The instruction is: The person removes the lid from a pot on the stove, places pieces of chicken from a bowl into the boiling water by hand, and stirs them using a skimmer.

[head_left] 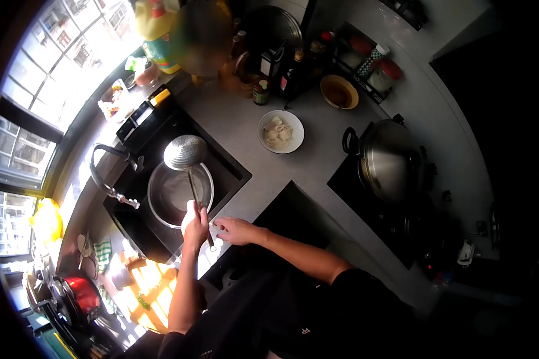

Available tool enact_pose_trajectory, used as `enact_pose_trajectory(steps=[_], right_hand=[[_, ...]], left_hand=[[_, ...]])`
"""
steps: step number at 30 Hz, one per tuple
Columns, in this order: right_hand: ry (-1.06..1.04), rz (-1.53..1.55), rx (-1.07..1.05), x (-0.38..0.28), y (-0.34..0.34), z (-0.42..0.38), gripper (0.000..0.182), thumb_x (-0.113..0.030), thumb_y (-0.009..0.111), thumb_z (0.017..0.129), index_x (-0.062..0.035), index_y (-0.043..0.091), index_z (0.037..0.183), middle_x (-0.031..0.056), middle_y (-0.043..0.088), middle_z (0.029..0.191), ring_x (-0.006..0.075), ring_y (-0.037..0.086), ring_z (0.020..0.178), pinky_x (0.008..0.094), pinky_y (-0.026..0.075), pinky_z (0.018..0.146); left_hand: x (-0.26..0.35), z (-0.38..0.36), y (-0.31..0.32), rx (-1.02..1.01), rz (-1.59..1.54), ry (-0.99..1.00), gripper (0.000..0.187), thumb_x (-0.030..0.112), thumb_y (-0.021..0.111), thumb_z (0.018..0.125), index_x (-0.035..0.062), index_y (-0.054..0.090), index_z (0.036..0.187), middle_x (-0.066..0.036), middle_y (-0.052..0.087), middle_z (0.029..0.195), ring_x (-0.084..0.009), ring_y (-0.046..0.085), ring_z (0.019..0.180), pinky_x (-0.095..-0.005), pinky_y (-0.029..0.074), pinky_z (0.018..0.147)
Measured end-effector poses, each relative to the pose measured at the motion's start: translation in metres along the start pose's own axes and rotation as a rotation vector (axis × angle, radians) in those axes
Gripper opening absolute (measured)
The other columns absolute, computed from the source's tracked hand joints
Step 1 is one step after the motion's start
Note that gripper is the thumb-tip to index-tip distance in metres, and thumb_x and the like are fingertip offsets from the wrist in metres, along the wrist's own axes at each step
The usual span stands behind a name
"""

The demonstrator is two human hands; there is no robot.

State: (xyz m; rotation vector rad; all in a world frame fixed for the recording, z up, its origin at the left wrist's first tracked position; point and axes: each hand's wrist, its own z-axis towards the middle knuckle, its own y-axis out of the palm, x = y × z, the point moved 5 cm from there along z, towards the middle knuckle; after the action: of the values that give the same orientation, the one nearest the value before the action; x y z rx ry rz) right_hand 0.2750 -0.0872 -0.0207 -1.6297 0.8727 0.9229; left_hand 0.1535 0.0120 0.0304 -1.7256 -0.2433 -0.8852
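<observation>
My left hand point(194, 224) is closed round the handle of a metal skimmer point(185, 152). The skimmer's perforated head is over the far rim of a round metal basin point(156, 206), which stands in the dark sink point(236, 173). My right hand point(236, 230) is just right of the skimmer's handle, near the sink's front edge. Its fingers are loosely bent and apart, with nothing visible in them. A curved faucet point(99, 167) reaches in from the sink's left side. On the counter right of the sink sits a white bowl point(299, 139) with pale, flat pieces of food.
A lidded pan point(389, 164) stands on the stove at right. A yellow-brown bowl point(348, 85) and several bottles line the back. A sunlit cutting board point(156, 293) with some green bits lies at lower left, near a red pot point(82, 294).
</observation>
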Motion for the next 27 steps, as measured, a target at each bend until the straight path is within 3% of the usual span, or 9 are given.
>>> enact_pose_trajectory(steps=[6,8,16,18,21,23,24,25,27], right_hand=[[0.110,0.050,0.153,0.037,-0.056,-0.070,0.023,-0.015,0.063,0.096,-0.0028,0.062,0.115,0.0163,0.070,0.097,0.0332,0.069,0.091,0.0422,0.054,0.084],[0.086,0.021,0.210,0.046,-0.069,-0.096,0.020,-0.014,0.063,0.097,-0.0035,0.062,0.114,0.0142,0.070,0.099,0.0306,0.068,0.092,0.0415,0.054,0.083],[0.318,0.128,0.252,0.021,-0.155,-0.212,0.020,-0.015,0.069,0.093,-0.0061,0.068,0.111,0.0118,0.071,0.093,0.0271,0.070,0.085,0.0384,0.054,0.079],[0.416,0.141,0.404,0.012,-0.196,-0.249,0.021,-0.017,0.071,0.092,-0.0061,0.068,0.110,0.0088,0.072,0.088,0.0220,0.070,0.080,0.0355,0.054,0.075],[0.582,-0.056,0.856,0.008,-0.275,-0.319,0.015,-0.013,0.069,0.093,-0.0099,0.068,0.107,0.0064,0.070,0.081,0.0157,0.067,0.072,0.0346,0.053,0.067],[0.595,-0.335,1.124,0.015,-0.330,-0.362,0.020,-0.011,0.069,0.091,-0.0101,0.066,0.110,0.0076,0.066,0.076,0.0204,0.066,0.068,0.0362,0.052,0.065],[0.596,-0.436,1.179,0.016,-0.360,-0.378,0.030,-0.011,0.072,0.089,-0.0103,0.062,0.117,0.0086,0.065,0.084,0.0241,0.065,0.068,0.0371,0.053,0.067],[0.724,-0.515,1.196,0.021,-0.388,-0.391,0.045,-0.012,0.074,0.088,-0.0129,0.057,0.129,0.0106,0.064,0.101,0.0268,0.065,0.082,0.0397,0.054,0.074],[0.602,-0.824,1.175,0.029,-0.434,-0.396,0.069,-0.017,0.076,0.087,-0.0197,0.045,0.148,0.0147,0.054,0.128,0.0352,0.058,0.117,0.0454,0.053,0.092]], left_hand=[[0.112,0.027,0.055,-0.306,0.170,0.242,0.022,0.019,0.059,0.099,0.0054,0.049,0.112,-0.021,0.071,0.095,-0.0458,0.067,0.089,-0.0538,0.052,0.074],[0.141,0.038,0.086,-0.279,0.116,0.451,0.021,0.021,0.058,0.099,0.0060,0.048,0.110,-0.020,0.071,0.095,-0.0432,0.069,0.088,-0.0521,0.053,0.073],[0.192,0.074,0.204,-0.505,0.203,0.556,0.020,0.023,0.053,0.102,0.0069,0.047,0.111,-0.023,0.072,0.090,-0.0469,0.069,0.084,-0.0566,0.055,0.075],[0.192,0.079,0.223,-0.557,0.235,0.544,0.019,0.023,0.051,0.103,0.0064,0.047,0.111,-0.023,0.072,0.090,-0.0474,0.069,0.084,-0.0569,0.055,0.077],[0.189,0.087,0.254,-0.579,0.247,0.571,0.021,0.023,0.052,0.101,0.0056,0.048,0.112,-0.024,0.073,0.090,-0.0474,0.070,0.085,-0.0566,0.055,0.079],[0.190,0.095,0.266,-0.620,0.285,0.549,0.022,0.023,0.053,0.101,0.0057,0.048,0.113,-0.025,0.073,0.091,-0.0469,0.071,0.088,-0.0570,0.055,0.081],[0.191,0.096,0.270,-0.628,0.291,0.548,0.022,0.023,0.053,0.101,0.0057,0.048,0.113,-0.025,0.073,0.091,-0.0470,0.070,0.089,-0.0568,0.054,0.082],[0.191,0.097,0.273,-0.632,0.300,0.546,0.022,0.023,0.053,0.101,0.0056,0.048,0.113,-0.025,0.073,0.091,-0.0471,0.070,0.090,-0.0567,0.054,0.083],[0.192,0.106,0.278,-0.624,0.308,0.522,0.024,0.024,0.053,0.101,0.0055,0.048,0.115,-0.025,0.073,0.093,-0.0475,0.070,0.092,-0.0564,0.054,0.084]])
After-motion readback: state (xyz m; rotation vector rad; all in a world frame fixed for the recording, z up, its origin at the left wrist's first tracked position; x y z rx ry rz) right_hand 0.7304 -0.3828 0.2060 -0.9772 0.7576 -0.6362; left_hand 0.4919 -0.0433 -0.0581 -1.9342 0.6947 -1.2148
